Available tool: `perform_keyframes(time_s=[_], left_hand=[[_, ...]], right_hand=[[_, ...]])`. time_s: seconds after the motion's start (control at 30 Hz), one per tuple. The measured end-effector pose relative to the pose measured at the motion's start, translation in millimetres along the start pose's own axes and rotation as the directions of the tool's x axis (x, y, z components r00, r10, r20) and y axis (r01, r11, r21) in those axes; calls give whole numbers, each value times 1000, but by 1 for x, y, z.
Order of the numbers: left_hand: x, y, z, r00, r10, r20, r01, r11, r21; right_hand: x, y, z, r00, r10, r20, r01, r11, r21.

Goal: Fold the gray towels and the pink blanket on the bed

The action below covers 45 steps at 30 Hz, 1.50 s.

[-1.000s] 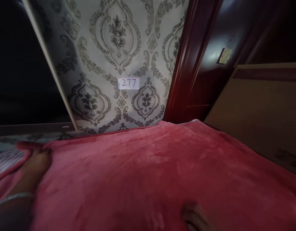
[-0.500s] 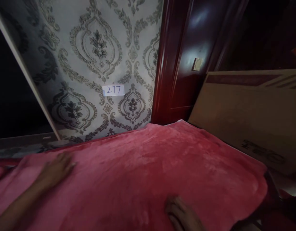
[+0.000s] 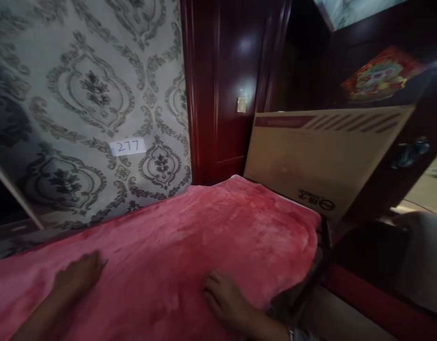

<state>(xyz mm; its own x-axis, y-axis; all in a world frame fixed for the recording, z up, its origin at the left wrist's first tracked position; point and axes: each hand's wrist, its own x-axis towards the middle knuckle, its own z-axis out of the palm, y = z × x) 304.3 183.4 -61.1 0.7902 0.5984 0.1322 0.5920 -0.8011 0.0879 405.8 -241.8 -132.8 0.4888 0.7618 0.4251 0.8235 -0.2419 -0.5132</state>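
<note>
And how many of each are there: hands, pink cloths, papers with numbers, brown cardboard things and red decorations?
Hands: 2 (left hand, right hand)
Pink cloth: 1
Number paper: 1
Brown cardboard: 1
Red decoration: 1
Total: 6

We saw a plush pinkish-red fabric blanket [image 3: 190,237] spread wide and lightly rumpled over its support, mostly hiding it from us; a dark slim-barred frame [image 3: 326,233] showed beside its right corner.
</note>
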Motion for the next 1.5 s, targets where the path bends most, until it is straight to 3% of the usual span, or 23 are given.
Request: perform_keyframes(time_s=[0.1, 0.2, 0.27, 0.33, 0.4, 0.47, 0.5, 0.63, 0.73, 0.9, 1.2, 1.27, 1.43, 1.5], left_hand=[[-4, 74, -5, 983, 110, 145, -118, 992, 45], [-10, 144, 4, 964, 221, 151, -226, 974, 21], [-15, 173, 17, 963, 245, 115, -249, 968, 22], [-21, 187, 32, 964, 254, 82, -259, 965, 52], [-26, 189, 43, 963, 266, 45, -269, 958, 100], [-27, 185, 51, 956, 292, 4, -290, 947, 141], [-27, 183, 52, 950, 311, -9, -306, 939, 155], [-24, 178, 55, 928, 367, -60, -351, 918, 182], [-20, 176, 59, 936, 345, -69, -328, 926, 186], [-13, 170, 68, 950, 307, -64, -290, 938, 191], [-10, 160, 72, 964, 261, -55, -259, 965, 49], [-10, 158, 73, 959, 278, -62, -275, 960, 49], [-11, 152, 77, 949, 306, -81, -306, 952, 15], [-11, 153, 77, 949, 300, -94, -302, 953, -10]], right_hand=[[2, 0, 1, 1000, 13, 12, -12, 999, -40], [6, 5, -6, 1000, -18, 26, 17, 999, 35], [7, 22, -21, 999, -16, -34, 19, 995, 102], [6, 53, -48, 983, 38, -182, -21, 995, 94], [0, 95, -88, 923, 125, -364, -127, 992, 19], [-12, 141, -136, 799, 303, -520, -377, 925, -39], [-19, 163, -161, 709, 401, -580, -530, 845, -64], [-50, 229, -241, 475, 541, -694, -765, 644, -22], [-63, 258, -269, 366, 608, -705, -854, 520, 5], [-56, 292, -283, 321, 693, -646, -914, 406, -19], [-44, 322, -286, 369, 768, -524, -927, 344, -149], [-45, 324, -291, 332, 780, -530, -942, 298, -152], [-53, 324, -316, 117, 779, -616, -993, 88, -77], [-56, 324, -321, 96, 782, -616, -995, 62, -77]])
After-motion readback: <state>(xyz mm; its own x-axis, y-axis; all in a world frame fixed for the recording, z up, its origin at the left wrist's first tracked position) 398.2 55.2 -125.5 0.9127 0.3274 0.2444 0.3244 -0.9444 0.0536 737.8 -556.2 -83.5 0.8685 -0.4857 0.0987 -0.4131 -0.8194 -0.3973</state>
